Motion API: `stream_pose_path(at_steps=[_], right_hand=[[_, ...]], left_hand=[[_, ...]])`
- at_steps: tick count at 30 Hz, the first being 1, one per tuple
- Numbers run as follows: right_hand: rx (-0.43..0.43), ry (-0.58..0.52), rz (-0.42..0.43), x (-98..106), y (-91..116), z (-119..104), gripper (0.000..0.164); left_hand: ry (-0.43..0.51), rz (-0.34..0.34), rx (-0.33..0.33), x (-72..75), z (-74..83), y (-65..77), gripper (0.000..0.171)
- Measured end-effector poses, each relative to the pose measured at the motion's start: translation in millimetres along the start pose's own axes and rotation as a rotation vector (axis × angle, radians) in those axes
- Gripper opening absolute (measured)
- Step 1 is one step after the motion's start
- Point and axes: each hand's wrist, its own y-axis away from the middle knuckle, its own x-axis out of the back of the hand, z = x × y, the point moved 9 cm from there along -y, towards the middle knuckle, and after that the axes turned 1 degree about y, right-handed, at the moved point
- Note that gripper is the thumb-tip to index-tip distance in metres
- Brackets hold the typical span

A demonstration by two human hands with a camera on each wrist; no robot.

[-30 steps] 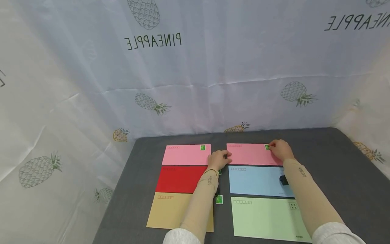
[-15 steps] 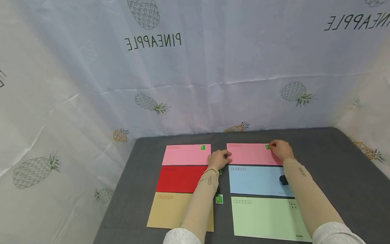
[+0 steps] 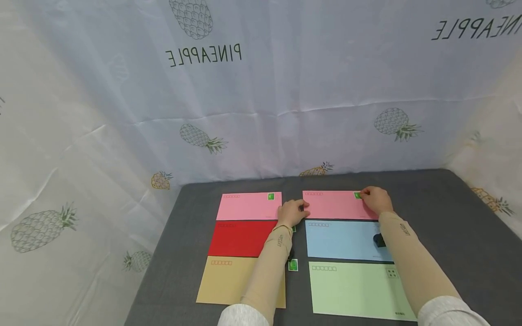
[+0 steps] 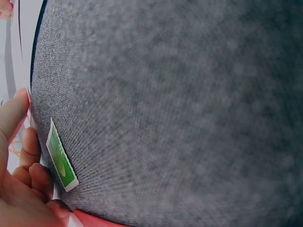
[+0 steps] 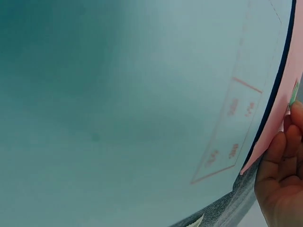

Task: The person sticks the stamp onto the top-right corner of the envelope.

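A pink envelope (image 3: pixel 332 206) lies at the back of the right column on the dark grey table. At its top right corner my right hand (image 3: pixel 377 199) pinches a green stamp (image 3: pixel 356 195) between thumb and finger, low over the printed corner. My left hand (image 3: pixel 291 213) rests by the envelope's left edge, fingertips touching it; in the left wrist view its index finger (image 4: pixel 16 111) is extended along that edge. Close below this hand a loose green stamp (image 4: pixel 61 158) lies on the cloth. The right wrist view shows the held stamp (image 5: pixel 294 94) mostly hidden by the fingers.
The left column has a pink envelope (image 3: pixel 244 207) bearing a green stamp (image 3: pixel 271 196), a red envelope (image 3: pixel 238 237) and a tan one (image 3: pixel 228 280). Blue (image 3: pixel 338 240) and light green envelopes (image 3: pixel 350 290) lie in the right column. Another stamp (image 3: pixel 292 265) lies between columns.
Both hands keep their places at the right pink envelope. Only a slight shift of the whole head view shows.
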Motion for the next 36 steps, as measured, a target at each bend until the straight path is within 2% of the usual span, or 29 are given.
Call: stream_pose_path(at_steps=[8, 15, 25, 36], right_hand=[[0.003, -0.062, 0.002, 6, 2, -2, 0.034], [-0.056, -0.174, -0.008, 6, 1, 0, 0.04], [-0.07, -0.225, 0.033, 10, 5, -1, 0.042], [0.045, -0.286, 0.03, 13, 10, -23, 0.048]], left_hand=[[-0.023, 0.019, 0.001, 2.0, 1.3, 0.9, 0.029], [-0.043, 0.007, 0.023, 0.7, -0.5, 1.4, 0.029], [-0.022, -0.01, 0.031, 1.8, 1.1, 1.8, 0.03], [0.074, 0.027, -0.017, 3.0, 13.1, 4.5, 0.033]])
